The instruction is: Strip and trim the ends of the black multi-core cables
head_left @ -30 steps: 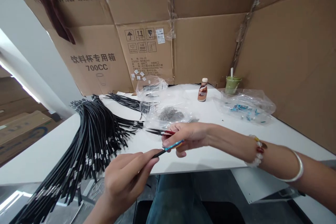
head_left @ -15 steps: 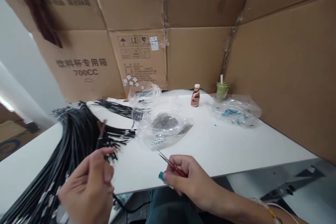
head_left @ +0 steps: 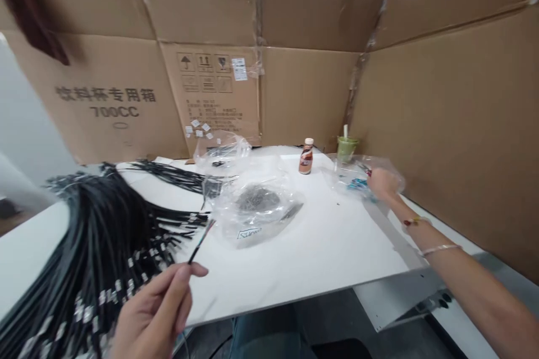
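Note:
My left hand (head_left: 154, 311) pinches a black cable (head_left: 194, 252) between thumb and fingertips. Thin coloured wires (head_left: 209, 227) stick out of the cable's stripped end, which points up and right. My right hand (head_left: 384, 182) is stretched far across the table to the clear bag (head_left: 337, 182) at the right, over the small blue pieces (head_left: 357, 184). Red-handled tweezers (head_left: 369, 172) show at its fingers, tips to the upper left. The fingertips are partly hidden, so I cannot tell whether they touch a blue piece.
A thick bundle of black cables (head_left: 109, 224) covers the table's left side. Mid-table lies a clear bag of dark thin pieces (head_left: 257, 199). Behind it stand a small brown bottle (head_left: 306, 157) and a green cup (head_left: 346, 150). Cardboard walls (head_left: 307, 95) enclose the back and right.
My right hand has moved from the table's front to the bag at the far right. The teal piece it held no longer shows. My left hand's cable now shows clearly; the view has shifted.

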{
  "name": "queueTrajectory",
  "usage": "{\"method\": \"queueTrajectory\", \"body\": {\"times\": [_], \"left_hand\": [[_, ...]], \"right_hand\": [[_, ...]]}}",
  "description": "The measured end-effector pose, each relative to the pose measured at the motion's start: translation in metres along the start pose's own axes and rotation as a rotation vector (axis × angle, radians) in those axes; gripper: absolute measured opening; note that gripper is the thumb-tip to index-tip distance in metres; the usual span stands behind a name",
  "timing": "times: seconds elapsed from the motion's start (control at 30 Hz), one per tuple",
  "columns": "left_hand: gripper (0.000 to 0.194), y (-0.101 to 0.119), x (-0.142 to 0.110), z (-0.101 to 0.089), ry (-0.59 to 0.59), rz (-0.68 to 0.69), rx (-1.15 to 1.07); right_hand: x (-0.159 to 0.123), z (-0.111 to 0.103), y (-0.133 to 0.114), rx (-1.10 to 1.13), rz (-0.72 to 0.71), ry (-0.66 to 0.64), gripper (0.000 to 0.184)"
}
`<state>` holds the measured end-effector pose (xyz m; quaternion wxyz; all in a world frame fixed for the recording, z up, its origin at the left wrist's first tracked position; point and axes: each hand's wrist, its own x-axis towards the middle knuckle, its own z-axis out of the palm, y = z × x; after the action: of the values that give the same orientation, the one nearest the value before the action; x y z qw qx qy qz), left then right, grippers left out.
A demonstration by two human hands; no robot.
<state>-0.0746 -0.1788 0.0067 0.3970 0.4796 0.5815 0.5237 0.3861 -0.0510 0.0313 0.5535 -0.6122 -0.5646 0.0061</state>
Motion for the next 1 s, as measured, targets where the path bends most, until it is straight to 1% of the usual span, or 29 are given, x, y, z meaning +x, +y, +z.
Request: {"method": "queueTrajectory", "body": {"times": [0.03,0.07,0.13,0.17,0.23,0.27,0.3,0.33,0.37,0.43,0.5,0.57,0.67,0.7,0.83,1.0], "left_hand": [[0.057,0.002,-0.001,0.001,-0.028,-0.051,-0.032],[0.058,0.005,-0.002,0.002,-0.037,-0.051,-0.043],[0.055,0.008,-0.004,0.004,-0.058,-0.014,-0.044],[0.054,0.010,-0.004,0.005,-0.073,0.008,-0.040],[0.054,0.010,-0.006,0.006,-0.111,0.049,-0.019],[0.053,0.011,-0.006,0.006,-0.128,0.067,0.000],[0.052,0.011,-0.008,0.007,-0.139,0.086,0.024],[0.051,0.011,-0.009,0.008,-0.129,0.102,0.049],[0.048,0.012,-0.012,0.010,-0.098,0.116,0.070],[0.041,0.013,-0.017,0.013,-0.003,0.140,0.098],[0.035,0.015,-0.022,0.017,0.052,0.173,0.118],[0.032,0.016,-0.026,0.021,0.058,0.213,0.145],[0.031,0.017,-0.030,0.026,0.101,0.260,0.180],[0.031,0.017,-0.031,0.028,0.126,0.269,0.188],[0.029,0.020,-0.035,0.035,0.161,0.289,0.203],[0.027,0.023,-0.039,0.040,0.169,0.264,0.149]], "right_hand": [[-0.005,0.009,-0.003,0.000,-0.011,-0.023,0.036],[-0.012,0.020,-0.009,0.002,-0.020,-0.049,0.027],[-0.038,0.041,-0.030,0.011,-0.037,-0.123,0.009],[-0.055,0.052,-0.045,0.023,-0.045,-0.164,0.005],[-0.094,0.069,-0.082,0.067,-0.063,-0.287,0.015],[-0.113,0.076,-0.103,0.115,-0.067,-0.382,0.019],[-0.131,0.082,-0.125,0.248,-0.018,-0.490,0.021],[-0.146,0.088,-0.146,0.384,0.048,-0.566,0.024],[-0.158,0.093,-0.167,0.506,0.111,-0.597,0.026],[-0.172,0.102,-0.200,0.695,0.265,-0.623,0.028],[-0.176,0.111,-0.221,0.837,0.386,-0.623,0.032],[-0.176,0.117,-0.229,0.921,0.470,-0.622,0.033],[-0.178,0.121,-0.231,0.987,0.540,-0.599,0.030],[-0.180,0.121,-0.231,1.005,0.547,-0.595,0.031],[-0.190,0.118,-0.232,1.059,0.549,-0.580,0.031],[-0.195,0.120,-0.234,1.155,0.550,-0.560,0.028]]}}
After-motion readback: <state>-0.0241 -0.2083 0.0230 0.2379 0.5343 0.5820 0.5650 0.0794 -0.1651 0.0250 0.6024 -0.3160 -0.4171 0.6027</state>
